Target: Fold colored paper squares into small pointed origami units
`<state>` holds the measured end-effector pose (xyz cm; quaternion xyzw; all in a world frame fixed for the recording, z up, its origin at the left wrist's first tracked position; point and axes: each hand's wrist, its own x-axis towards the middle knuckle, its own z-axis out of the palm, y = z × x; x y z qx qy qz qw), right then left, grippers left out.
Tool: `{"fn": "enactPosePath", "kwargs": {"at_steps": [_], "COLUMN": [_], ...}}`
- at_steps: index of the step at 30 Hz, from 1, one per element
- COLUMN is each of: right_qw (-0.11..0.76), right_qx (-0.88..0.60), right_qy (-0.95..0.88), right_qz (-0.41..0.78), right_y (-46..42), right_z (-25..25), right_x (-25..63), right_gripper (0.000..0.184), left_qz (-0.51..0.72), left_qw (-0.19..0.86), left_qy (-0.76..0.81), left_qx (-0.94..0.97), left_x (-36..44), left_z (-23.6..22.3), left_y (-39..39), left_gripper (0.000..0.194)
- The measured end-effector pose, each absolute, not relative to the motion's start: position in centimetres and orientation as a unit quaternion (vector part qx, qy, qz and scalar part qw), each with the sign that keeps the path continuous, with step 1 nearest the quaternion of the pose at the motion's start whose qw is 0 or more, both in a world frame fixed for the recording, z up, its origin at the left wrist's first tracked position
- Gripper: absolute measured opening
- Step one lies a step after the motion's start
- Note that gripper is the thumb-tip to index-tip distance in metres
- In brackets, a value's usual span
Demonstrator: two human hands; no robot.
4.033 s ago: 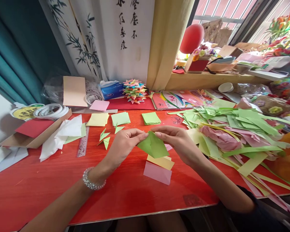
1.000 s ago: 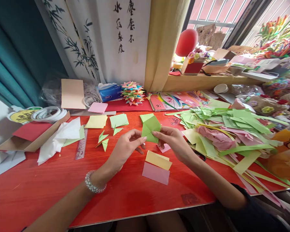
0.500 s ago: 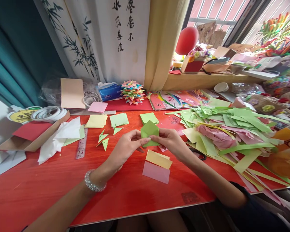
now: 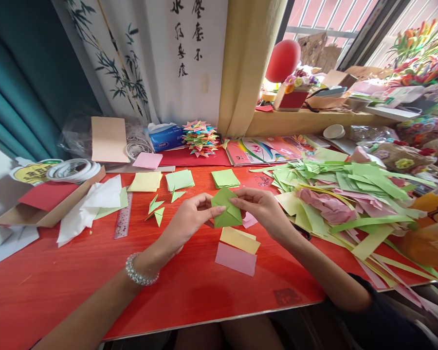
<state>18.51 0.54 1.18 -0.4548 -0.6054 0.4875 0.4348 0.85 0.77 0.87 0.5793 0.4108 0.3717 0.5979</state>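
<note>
Between my two hands a piece of green folded paper (image 4: pixel 228 214) is held above the red table, its top coming to a point. My left hand (image 4: pixel 197 216) pinches its left side, thumb in front. With fingers at the upper right edge, my right hand (image 4: pixel 257 206) grips the same paper. Just below lie a folded yellow paper (image 4: pixel 239 239) and a pink paper (image 4: pixel 235 258). A pink scrap (image 4: pixel 249 220) shows partly behind my right hand. Small green folded pieces (image 4: pixel 155 210) lie to the left of my left hand.
Behind my hands sit a green paper stack (image 4: pixel 225 178), a pale green stack (image 4: pixel 180 180) and a yellow stack (image 4: pixel 145 182). Paper strips (image 4: pixel 350 194) pile up on the right. A ruler (image 4: pixel 123 216), tissue (image 4: pixel 104 197) and cardboard tray (image 4: pixel 54 214) are at left.
The green paper has turned slightly and dropped a little, and a crossing fold shows on its front. My right fingers have shifted up to its upper right edge.
</note>
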Motion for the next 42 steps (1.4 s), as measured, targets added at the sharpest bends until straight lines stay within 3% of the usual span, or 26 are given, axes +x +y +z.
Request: {"fn": "enactPosePath", "kwargs": {"at_steps": [5, 11, 18, 26, 29, 34, 42], "right_qw": [0.447, 0.483, 0.508, 0.479, 0.461, 0.424, 0.412], "right_qx": [-0.444, -0.413, -0.416, -0.409, -0.416, -0.442, -0.458], "right_qy": [-0.597, -0.575, -0.646, -0.678, -0.667, -0.600, -0.612], "right_qz": [0.496, 0.515, 0.389, 0.378, 0.411, 0.515, 0.496], "right_y": [0.5, 0.3, -0.1, 0.4, 0.3, 0.1, 0.6], "right_z": [1.2, 0.8, 1.0, 0.4, 0.5, 0.8, 0.1], "right_x": [18.5, 18.4, 18.5, 18.4, 18.2, 18.1, 18.2], "right_gripper": [0.028, 0.022, 0.020, 0.019, 0.018, 0.038, 0.028], "left_qz": [0.440, 0.467, 0.460, 0.381, 0.363, 0.399, 0.400], "left_qw": [0.562, 0.567, 0.627, 0.606, 0.604, 0.580, 0.547], "left_qy": [0.403, 0.406, 0.359, 0.400, 0.407, 0.432, 0.420], "left_qx": [0.573, 0.543, 0.517, 0.572, 0.581, 0.564, 0.604], "left_x": [0.8, 0.9, 0.7, 0.6, 0.3, 0.2, 0.4], "left_z": [0.7, 0.8, 1.6, 1.8, 1.9, 1.8, 1.5], "left_y": [0.9, 0.6, 0.5, 0.8, 0.9, 1.0, 1.0], "left_gripper": [0.022, 0.019, 0.017, 0.022, 0.024, 0.024, 0.020]}}
